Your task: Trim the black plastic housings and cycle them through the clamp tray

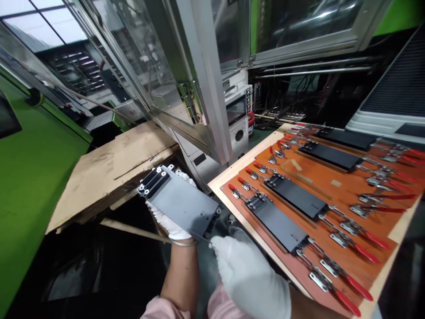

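Observation:
A flat grey rectangular moulded part, with black end fittings and round metal-looking inserts, lies tilted across my left hand. That hand wears a white glove and grips the part from beneath, so most of its fingers are hidden. My right hand, also in a white glove, is closed at the part's lower right corner. Its fingertips are pinched together; whether they hold the corner itself or something small is not clear. To the right, several similar grey parts lie held on an orange fixture board.
Toggle clamps with red handles line both ends of the fixture parts. A wooden board edge borders the fixture. Ahead hangs a metal-framed machine door. Cardboard covers a surface at left, beside a green machine panel.

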Motion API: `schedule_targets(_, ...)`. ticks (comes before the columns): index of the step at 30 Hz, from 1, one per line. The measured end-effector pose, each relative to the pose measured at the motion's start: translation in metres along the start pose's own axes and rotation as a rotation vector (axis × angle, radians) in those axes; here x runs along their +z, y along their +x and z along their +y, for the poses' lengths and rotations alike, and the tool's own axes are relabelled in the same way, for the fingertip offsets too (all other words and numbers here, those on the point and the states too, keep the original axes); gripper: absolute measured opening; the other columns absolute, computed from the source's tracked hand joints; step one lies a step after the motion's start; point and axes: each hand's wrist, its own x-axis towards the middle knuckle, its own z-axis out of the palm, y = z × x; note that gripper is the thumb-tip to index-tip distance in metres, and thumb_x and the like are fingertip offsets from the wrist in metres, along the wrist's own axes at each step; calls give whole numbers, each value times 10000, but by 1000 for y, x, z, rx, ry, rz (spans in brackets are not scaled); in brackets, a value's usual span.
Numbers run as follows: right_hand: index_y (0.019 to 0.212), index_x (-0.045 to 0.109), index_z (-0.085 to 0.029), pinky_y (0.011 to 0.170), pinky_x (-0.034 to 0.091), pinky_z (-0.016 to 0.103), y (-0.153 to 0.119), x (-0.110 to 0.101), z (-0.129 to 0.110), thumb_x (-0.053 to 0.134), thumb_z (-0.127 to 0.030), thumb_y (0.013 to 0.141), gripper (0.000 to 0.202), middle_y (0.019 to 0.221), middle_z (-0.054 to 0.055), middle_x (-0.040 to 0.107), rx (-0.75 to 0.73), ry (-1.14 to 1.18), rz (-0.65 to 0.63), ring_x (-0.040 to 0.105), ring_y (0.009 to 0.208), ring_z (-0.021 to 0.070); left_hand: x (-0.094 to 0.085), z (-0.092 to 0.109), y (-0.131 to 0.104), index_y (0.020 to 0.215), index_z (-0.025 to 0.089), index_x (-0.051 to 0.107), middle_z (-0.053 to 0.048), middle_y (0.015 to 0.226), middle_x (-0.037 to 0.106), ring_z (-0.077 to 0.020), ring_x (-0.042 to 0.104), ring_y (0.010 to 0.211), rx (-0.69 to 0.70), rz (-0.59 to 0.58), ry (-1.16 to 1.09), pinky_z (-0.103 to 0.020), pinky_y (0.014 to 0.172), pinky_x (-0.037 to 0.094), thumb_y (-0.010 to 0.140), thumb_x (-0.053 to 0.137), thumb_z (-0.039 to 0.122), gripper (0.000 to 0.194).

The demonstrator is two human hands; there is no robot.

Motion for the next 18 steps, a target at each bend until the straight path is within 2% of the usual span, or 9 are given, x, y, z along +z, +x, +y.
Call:
schedule_targets(3, 842, 746, -164, 578, 478, 312, 1, -1, -2, 351, -186, 1040, 442, 645, 33, 691, 9, 64, -5, 678, 606, 172, 7, 2, -1, 1191, 347, 662, -23, 1196, 714, -279, 570, 1257, -12, 15, 84, -469, 1052, 464, 898, 308, 715, 588)
schedule_targets(7, 907, 741, -116, 590, 490, 299, 1, 1, -3, 426, -168, 1021, 339, 660, 42, 695, 5, 28, 44, 672, 595, 162, 14, 3, -2, 1176, 348, 668, -30, 1223, 701, -290, 596, 1213, 32, 48, 111, -463, 1003, 498, 880, 336, 718, 578)
schedule_targets(12, 1025, 715, -76, 636, 524, 279, -3, 7, -1, 483, -115, 988, 238, 790, 81, 744, 12, -68, 32, 678, 625, 161, 15, 5, -2, 1237, 266, 632, -57, 1266, 675, -275, 567, 1237, 81, 40, 59, -420, 988, 507, 864, 399, 718, 630)
schedule_targets(15, 1076, 704, -118, 680, 546, 263, -4, 9, 9, 459, -143, 996, 259, 837, 91, 752, 131, 10, -49, 686, 669, 169, 8, 7, -2, 1272, 263, 608, -55, 1260, 676, -260, 551, 1254, 99, 25, 29, -408, 1021, 479, 872, 430, 689, 611)
schedule_targets(18, 1092, 707, -188, 639, 535, 246, 4, 8, 25, 424, -187, 998, 298, 791, 76, 747, 218, 82, -194, 678, 659, 175, -2, 8, -2, 1226, 296, 641, -42, 1229, 691, -277, 564, 1239, 44, 38, 61, -441, 1030, 474, 871, 429, 685, 567)
